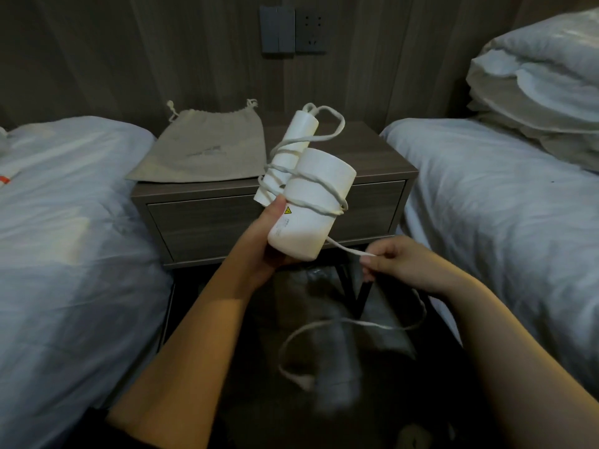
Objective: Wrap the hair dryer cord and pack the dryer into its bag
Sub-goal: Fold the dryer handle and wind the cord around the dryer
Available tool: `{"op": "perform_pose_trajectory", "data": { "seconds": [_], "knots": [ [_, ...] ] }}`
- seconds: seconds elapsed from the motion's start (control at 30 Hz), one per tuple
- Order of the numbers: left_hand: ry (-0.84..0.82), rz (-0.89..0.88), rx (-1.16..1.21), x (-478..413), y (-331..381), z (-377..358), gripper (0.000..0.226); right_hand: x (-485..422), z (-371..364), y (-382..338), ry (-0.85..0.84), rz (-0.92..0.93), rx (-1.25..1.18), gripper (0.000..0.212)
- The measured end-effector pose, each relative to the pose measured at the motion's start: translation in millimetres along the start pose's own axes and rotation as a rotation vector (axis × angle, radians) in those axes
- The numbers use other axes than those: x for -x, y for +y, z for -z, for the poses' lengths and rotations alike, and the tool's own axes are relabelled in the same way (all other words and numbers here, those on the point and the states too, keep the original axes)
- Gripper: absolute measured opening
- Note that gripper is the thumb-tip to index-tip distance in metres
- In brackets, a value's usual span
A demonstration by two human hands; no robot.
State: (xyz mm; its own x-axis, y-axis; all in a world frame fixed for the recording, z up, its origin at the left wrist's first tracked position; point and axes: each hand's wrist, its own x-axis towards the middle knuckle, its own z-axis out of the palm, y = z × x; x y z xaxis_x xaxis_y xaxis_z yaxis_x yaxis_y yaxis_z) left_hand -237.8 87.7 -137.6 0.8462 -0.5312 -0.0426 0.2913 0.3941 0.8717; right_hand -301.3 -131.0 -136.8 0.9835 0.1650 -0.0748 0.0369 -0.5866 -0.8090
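A white hair dryer (311,196) is held up in front of the nightstand, its barrel gripped from below by my left hand (262,241). Its white cord (324,183) runs in a few loose turns around barrel and folded handle. From the barrel the cord leads right into my right hand (398,264), which pinches it. The rest of the cord hangs in a loop toward the floor, ending low in a blurred plug. The beige drawstring bag (207,147) lies flat on the nightstand, behind and left of the dryer.
The dark wood nightstand (372,176) with a drawer stands between two beds with white bedding (64,222) (502,205). Pillows (544,92) are stacked on the right bed. A switch and wall socket (293,29) sit above. A dark-lined bin is under the nightstand.
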Motion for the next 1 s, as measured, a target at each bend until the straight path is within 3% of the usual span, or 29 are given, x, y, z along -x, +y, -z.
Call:
{"op": "perform_pose_trajectory", "data": {
  "seconds": [0.17,0.3,0.4,0.53,0.6,0.7,0.83,1.0],
  "knots": [
    [0.071,-0.027,-0.253,3.1,4.7,-1.3,0.033,5.3,3.3,-6.2,-0.041,-0.058,-0.047,0.016],
    [0.166,-0.035,-0.403,1.4,5.6,-4.7,0.015,1.5,1.8,-8.4,0.176,-0.086,0.055,0.017],
    [0.188,-0.039,-0.493,1.2,5.9,-5.7,0.012,3.7,6.6,-12.8,0.241,-0.064,0.040,0.010],
    [0.205,-0.033,-0.587,1.2,2.0,-12.8,0.006,3.8,0.9,-18.3,0.427,0.049,0.174,0.003],
    [0.213,-0.026,-0.560,1.8,-0.7,-16.1,0.005,5.5,-7.2,-20.0,0.490,0.128,0.243,0.014],
    [0.235,-0.008,-0.542,2.2,-3.3,-18.4,0.008,7.5,-20.0,-20.9,0.438,0.216,0.347,0.028],
    [0.289,0.019,-0.550,2.4,-5.7,-17.2,0.012,5.3,-31.2,-23.3,0.378,0.284,0.440,0.033],
    [0.326,0.042,-0.494,3.3,-5.1,-14.9,0.011,1.2,-30.7,-19.0,0.308,0.276,0.219,0.045]
  ]
}}
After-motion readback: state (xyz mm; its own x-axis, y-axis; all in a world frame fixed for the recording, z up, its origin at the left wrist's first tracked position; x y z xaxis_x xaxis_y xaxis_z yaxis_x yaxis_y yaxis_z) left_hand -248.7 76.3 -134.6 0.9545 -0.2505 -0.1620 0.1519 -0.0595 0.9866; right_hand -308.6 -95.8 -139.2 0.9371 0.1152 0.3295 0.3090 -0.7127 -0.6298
